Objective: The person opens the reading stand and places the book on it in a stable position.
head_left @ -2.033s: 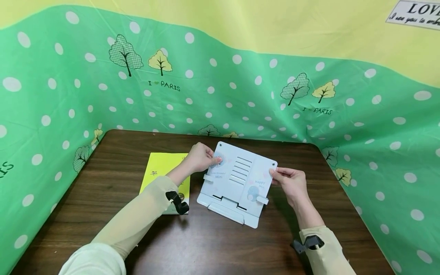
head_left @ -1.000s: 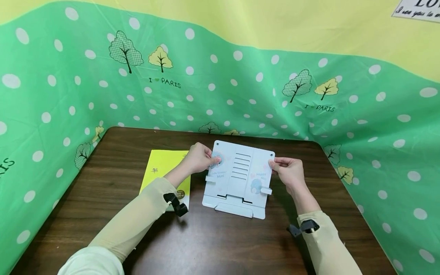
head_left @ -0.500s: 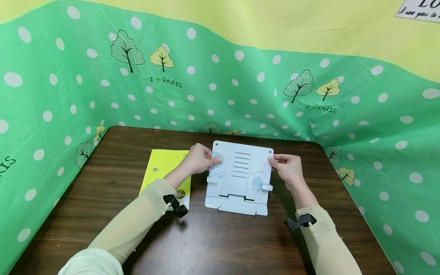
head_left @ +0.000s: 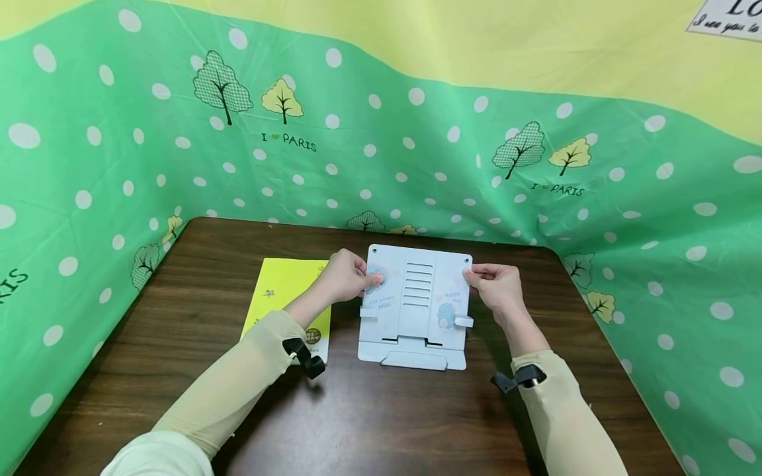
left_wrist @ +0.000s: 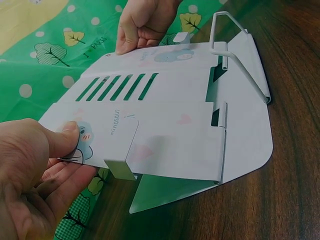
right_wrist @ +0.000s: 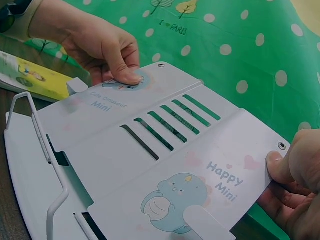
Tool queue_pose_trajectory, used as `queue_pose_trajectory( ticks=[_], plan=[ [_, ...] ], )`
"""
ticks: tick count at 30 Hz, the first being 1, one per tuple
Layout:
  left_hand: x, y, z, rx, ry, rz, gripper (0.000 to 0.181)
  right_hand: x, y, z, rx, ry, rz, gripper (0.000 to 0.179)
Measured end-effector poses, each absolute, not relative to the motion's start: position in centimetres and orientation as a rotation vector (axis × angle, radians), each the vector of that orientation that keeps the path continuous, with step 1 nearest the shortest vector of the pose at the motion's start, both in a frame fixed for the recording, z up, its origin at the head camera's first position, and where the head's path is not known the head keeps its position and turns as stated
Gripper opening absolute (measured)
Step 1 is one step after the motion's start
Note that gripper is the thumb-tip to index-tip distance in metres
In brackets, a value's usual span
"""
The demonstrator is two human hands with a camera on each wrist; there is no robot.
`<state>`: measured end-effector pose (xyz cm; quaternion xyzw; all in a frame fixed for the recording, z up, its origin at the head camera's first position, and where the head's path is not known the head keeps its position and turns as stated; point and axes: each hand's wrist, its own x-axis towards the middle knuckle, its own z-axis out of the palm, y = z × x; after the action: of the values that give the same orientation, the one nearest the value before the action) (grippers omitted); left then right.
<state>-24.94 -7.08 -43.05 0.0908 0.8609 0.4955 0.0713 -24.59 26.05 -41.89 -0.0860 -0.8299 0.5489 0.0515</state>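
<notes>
A white book stand (head_left: 417, 297) with slots, dinosaur prints and a wire front rest leans back on the table. Its base plate (left_wrist: 250, 130) lies on the wood in the left wrist view. My left hand (head_left: 348, 276) pinches the panel's left edge, thumb on the front face and fingers behind. On the opposite edge, near the upper corner, my right hand (head_left: 499, 288) grips the panel between thumb and fingers. Small page clips (right_wrist: 202, 222) stick out at both sides. What supports the panel from behind is hidden.
A yellow book (head_left: 286, 284) lies left of the stand, partly under my left forearm. The brown wooden table (head_left: 381, 423) ends at a green and yellow curtain (head_left: 357, 132) behind and on both sides.
The stand has turned from a slant to nearly square with me, and its lower edge has moved slightly away. Both hands have kept their hold; the right hand has shifted a little up and left.
</notes>
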Motion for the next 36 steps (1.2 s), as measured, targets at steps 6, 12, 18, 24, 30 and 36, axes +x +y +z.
queue_pose_trajectory(
  ticks=[6, 12, 18, 24, 30, 36],
  plan=[
    [-25.0, -7.0, -43.2, 0.286, 2.593, 1.484, 0.039, -24.7, 26.2, -42.0, -0.253, -2.537, 1.635, 0.027],
    [-25.0, -7.0, -43.1, 0.288, 2.583, 1.482, 0.039, -24.8, 26.2, -42.1, -0.268, -2.567, 1.615, 0.028],
    [-24.9, -7.1, -43.0, 0.295, 2.577, 1.494, 0.037, -24.9, 26.1, -42.0, -0.268, -2.571, 1.618, 0.029],
    [-24.9, -7.2, -42.9, 0.296, 2.582, 1.487, 0.036, -24.9, 26.0, -42.1, -0.252, -2.555, 1.605, 0.026],
    [-25.0, -7.3, -43.0, 0.303, 2.574, 1.504, 0.033, -24.5, 26.0, -42.1, -0.210, -2.551, 1.511, 0.025],
    [-25.1, -8.1, -43.0, 0.313, 2.544, 1.546, 0.025, -23.9, 26.3, -41.4, -0.172, -2.524, 1.473, 0.026]
  ],
)
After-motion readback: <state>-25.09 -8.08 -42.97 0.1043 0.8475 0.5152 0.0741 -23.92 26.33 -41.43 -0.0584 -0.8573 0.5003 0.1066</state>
